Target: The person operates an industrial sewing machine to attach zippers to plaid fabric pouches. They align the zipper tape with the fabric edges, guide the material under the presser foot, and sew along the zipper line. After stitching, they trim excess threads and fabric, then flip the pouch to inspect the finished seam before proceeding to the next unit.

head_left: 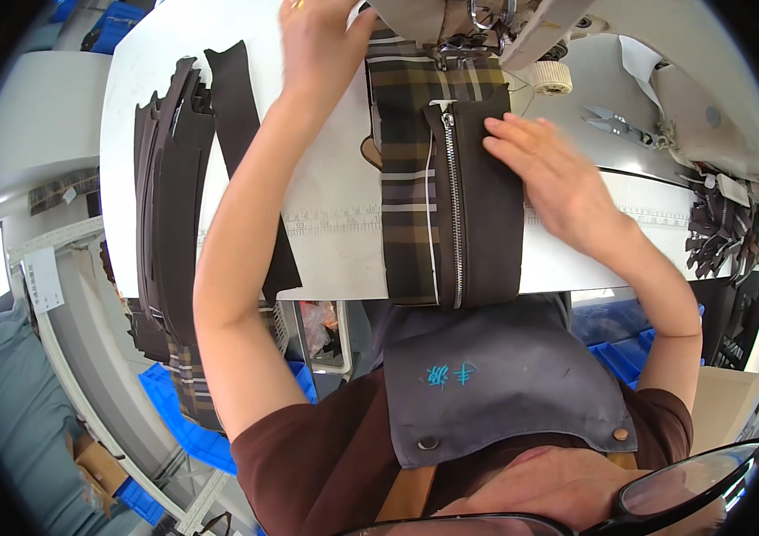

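Under the sewing machine's presser foot (464, 52) lies a plaid fabric panel (406, 210) in brown, black and white. A metal zipper (453, 210) runs lengthwise along it, with a dark brown fabric strip (491, 214) on its right side. My right hand (567, 179) is open, its stretched fingertips resting on the strip's right edge near the machine. At the top edge of the view my left hand (326, 40) is beside the panel's far left edge. Its thumb is spread towards the cloth, and the fingertips are partly cut off by the frame.
Dark fabric strips (174, 179) are piled on the white table (326, 259) at left, a single strip (234, 98) beside them. Thread snips (620, 125) lie right of the machine's ribbed knob (551, 78). Zipper pieces (721, 223) bunch at far right. A blue bin (187, 429) stands below left.
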`<control>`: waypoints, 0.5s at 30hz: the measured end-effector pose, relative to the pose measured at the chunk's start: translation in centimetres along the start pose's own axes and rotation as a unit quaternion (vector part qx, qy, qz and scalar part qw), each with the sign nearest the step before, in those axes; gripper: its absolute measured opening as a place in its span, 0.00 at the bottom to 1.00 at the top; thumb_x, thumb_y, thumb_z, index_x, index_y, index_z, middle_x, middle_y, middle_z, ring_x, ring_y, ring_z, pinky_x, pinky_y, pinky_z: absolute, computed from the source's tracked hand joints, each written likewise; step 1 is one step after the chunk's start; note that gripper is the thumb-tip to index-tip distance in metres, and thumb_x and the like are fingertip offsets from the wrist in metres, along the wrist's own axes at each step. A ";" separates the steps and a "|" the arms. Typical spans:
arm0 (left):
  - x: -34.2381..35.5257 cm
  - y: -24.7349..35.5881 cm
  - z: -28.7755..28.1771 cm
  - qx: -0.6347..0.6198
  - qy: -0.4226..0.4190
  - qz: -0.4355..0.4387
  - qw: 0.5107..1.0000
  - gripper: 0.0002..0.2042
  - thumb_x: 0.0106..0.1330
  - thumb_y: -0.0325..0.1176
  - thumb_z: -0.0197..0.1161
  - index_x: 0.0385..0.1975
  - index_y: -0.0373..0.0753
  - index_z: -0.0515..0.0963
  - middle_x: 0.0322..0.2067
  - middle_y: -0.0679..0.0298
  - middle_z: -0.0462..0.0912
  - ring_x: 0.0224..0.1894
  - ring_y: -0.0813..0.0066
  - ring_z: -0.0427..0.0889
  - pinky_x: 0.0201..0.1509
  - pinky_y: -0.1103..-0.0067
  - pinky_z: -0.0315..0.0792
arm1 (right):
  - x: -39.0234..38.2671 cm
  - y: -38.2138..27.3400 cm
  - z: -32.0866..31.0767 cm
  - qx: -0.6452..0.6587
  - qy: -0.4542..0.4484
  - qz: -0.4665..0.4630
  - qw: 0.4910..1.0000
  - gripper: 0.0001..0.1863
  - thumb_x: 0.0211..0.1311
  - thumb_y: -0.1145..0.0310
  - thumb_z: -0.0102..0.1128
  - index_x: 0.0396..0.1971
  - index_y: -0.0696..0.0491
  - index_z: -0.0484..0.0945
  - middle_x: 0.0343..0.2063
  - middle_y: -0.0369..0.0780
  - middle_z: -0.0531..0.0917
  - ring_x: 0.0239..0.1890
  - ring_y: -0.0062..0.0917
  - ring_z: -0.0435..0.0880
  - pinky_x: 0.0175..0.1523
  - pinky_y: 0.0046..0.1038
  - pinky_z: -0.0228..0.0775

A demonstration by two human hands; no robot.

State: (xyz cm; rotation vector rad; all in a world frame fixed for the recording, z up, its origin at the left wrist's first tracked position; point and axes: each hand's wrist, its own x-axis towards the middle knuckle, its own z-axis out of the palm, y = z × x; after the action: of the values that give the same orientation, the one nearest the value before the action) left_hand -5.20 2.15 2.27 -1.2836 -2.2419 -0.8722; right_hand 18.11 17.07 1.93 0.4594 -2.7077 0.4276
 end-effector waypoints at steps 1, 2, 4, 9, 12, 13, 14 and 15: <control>-1.6 0.6 -1.6 -0.007 -0.031 0.014 0.999 0.08 0.56 0.30 0.64 0.34 0.36 0.81 0.33 0.63 0.84 0.39 0.71 0.82 0.58 0.60 0.61 | 0.1 0.2 -0.5 0.014 0.019 -0.001 1.000 0.19 0.46 0.79 0.55 0.43 0.57 0.77 0.50 0.42 0.78 0.55 0.37 0.73 0.56 0.35 0.68; -3.4 1.4 -3.0 -0.027 -0.077 0.029 0.996 0.08 0.58 0.31 0.62 0.35 0.37 0.81 0.37 0.64 0.83 0.43 0.71 0.81 0.60 0.54 0.56 | 0.9 0.4 -0.6 -0.019 0.067 -0.065 0.995 0.13 0.46 0.76 0.56 0.35 0.57 0.79 0.43 0.40 0.80 0.48 0.32 0.76 0.50 0.32 0.70; -6.4 3.3 -4.9 -0.027 -0.172 0.037 0.984 0.11 0.59 0.32 0.62 0.42 0.40 0.79 0.47 0.67 0.80 0.51 0.70 0.77 0.63 0.49 0.48 | 2.1 -0.4 -0.1 0.003 -0.032 -0.140 0.990 0.14 0.44 0.75 0.57 0.36 0.57 0.79 0.43 0.41 0.80 0.46 0.32 0.77 0.49 0.33 0.69; -9.7 5.1 -4.1 0.016 -0.199 0.026 0.979 0.18 0.61 0.32 0.61 0.52 0.44 0.75 0.56 0.70 0.74 0.59 0.70 0.72 0.64 0.46 0.45 | 4.5 -2.3 1.1 -0.133 -0.090 -0.222 0.962 0.14 0.43 0.67 0.56 0.33 0.55 0.79 0.40 0.38 0.78 0.38 0.25 0.74 0.43 0.25 0.65; -9.8 5.1 -4.1 0.018 -0.187 0.033 0.982 0.17 0.60 0.34 0.62 0.50 0.43 0.76 0.55 0.70 0.74 0.58 0.72 0.72 0.61 0.43 0.49 | 4.9 -2.0 1.0 -0.178 -0.079 -0.241 0.951 0.12 0.44 0.66 0.56 0.31 0.53 0.78 0.34 0.35 0.76 0.35 0.21 0.72 0.40 0.24 0.63; -9.9 5.1 -4.1 0.022 -0.179 0.039 0.983 0.16 0.60 0.35 0.62 0.49 0.42 0.76 0.54 0.69 0.75 0.57 0.72 0.73 0.60 0.42 0.51 | 5.2 -1.6 0.9 -0.174 -0.077 -0.249 0.950 0.11 0.45 0.65 0.56 0.30 0.52 0.78 0.31 0.34 0.75 0.35 0.21 0.72 0.39 0.24 0.62; -9.9 5.1 -4.1 0.019 -0.186 0.031 0.982 0.17 0.60 0.34 0.62 0.50 0.44 0.76 0.55 0.70 0.74 0.58 0.72 0.72 0.61 0.43 0.49 | 5.3 -1.3 0.7 -0.162 -0.075 -0.249 0.952 0.11 0.44 0.66 0.57 0.30 0.53 0.78 0.32 0.35 0.76 0.35 0.21 0.72 0.39 0.25 0.63; -9.9 5.2 -4.2 0.016 -0.193 0.023 0.981 0.18 0.61 0.33 0.61 0.52 0.45 0.75 0.56 0.71 0.74 0.59 0.71 0.71 0.62 0.44 0.47 | 5.3 -0.9 0.5 -0.150 -0.072 -0.248 0.954 0.11 0.44 0.67 0.57 0.31 0.54 0.77 0.33 0.36 0.76 0.35 0.22 0.73 0.39 0.25 0.64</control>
State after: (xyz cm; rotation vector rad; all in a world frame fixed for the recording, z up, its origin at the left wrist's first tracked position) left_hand 4.32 -4.85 0.75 -1.5944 -2.4905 -0.6079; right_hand 13.64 14.68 3.79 1.0743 -2.5933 -0.1584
